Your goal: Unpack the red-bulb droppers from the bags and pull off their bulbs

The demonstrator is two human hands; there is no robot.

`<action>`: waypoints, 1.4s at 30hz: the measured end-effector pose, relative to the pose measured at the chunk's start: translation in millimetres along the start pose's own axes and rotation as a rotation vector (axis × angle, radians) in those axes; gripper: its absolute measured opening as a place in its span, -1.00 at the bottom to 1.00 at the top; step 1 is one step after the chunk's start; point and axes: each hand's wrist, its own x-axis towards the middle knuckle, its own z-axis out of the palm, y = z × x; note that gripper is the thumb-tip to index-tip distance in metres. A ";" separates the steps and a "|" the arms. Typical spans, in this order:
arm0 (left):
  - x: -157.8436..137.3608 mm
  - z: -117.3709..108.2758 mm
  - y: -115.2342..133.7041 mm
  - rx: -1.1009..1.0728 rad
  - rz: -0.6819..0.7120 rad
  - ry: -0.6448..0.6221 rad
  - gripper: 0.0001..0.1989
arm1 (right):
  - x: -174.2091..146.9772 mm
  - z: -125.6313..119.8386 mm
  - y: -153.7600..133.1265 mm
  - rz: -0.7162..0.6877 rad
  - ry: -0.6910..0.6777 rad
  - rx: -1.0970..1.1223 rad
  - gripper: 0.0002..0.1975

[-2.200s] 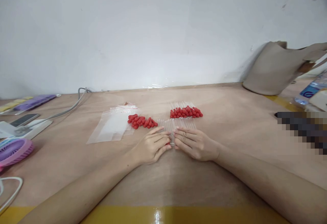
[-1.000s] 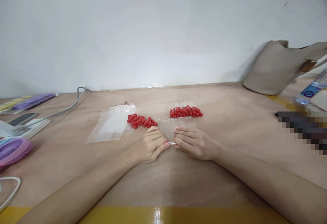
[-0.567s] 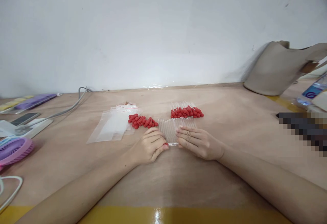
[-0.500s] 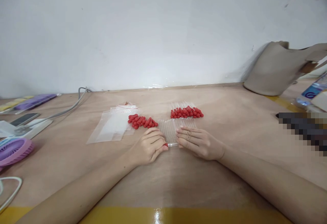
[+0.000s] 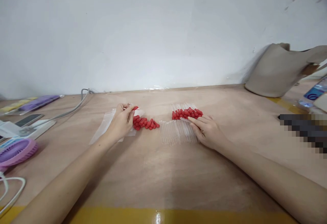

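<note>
My left hand (image 5: pixel 124 120) is closed in a pinch on a red rubber bulb (image 5: pixel 135 108), above the left pile of red rubber bulbs (image 5: pixel 145 123). My right hand (image 5: pixel 208 130) pinches the end of a clear tube (image 5: pixel 185 119) between thumb and fingers. Beneath and left of it, a row of thin clear tubes (image 5: pixel 173 132) lies side by side on the table. Just behind that row are more red bulbs (image 5: pixel 186 113), with clear tubes (image 5: pixel 182 106) reaching back from them. Clear plastic bags (image 5: pixel 102 127) lie partly hidden under my left forearm and hand.
On the left are a pink and purple fan (image 5: pixel 19 152), a phone (image 5: pixel 29 119), a grey cable (image 5: pixel 68 109) and packets (image 5: pixel 41 102). A beige bag (image 5: pixel 270 70) stands at the back right, near a pixelated dark object (image 5: pixel 301 130). A white wall (image 5: pixel 163 33) rises behind.
My hands have moved apart from the tube with a red end they held together. The left went back and left to the bulbs; the right shifted slightly back and right.
</note>
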 end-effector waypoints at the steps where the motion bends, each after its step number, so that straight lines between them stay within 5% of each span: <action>1: 1.6 0.9 -0.1 0.008 -0.011 -0.038 -0.70 | -0.3 0.3 -0.3 0.024 -0.017 0.001 -0.75; 6: 3.8 4.9 3.2 -0.033 -0.038 -0.171 -0.74 | 1.0 -1.3 -2.9 0.100 -0.027 0.013 -0.83; 19: 1.3 8.5 -0.4 -0.029 -0.048 -0.271 -0.77 | 1.2 2.5 -10.1 0.014 -0.073 -0.021 -0.86; 27: 0.3 4.1 19.9 0.056 0.143 -0.007 -0.81 | 1.1 -2.2 -13.1 -0.025 -0.193 -0.012 -0.68; 33: 3.8 15.3 60.0 0.001 0.208 -0.151 -0.84 | 1.9 -5.1 -14.5 -0.016 -0.244 -0.003 -0.55; 42: 51.5 73.3 93.7 0.036 0.239 -0.400 -0.75 | -0.5 -3.8 -9.4 0.003 -0.170 0.035 -0.67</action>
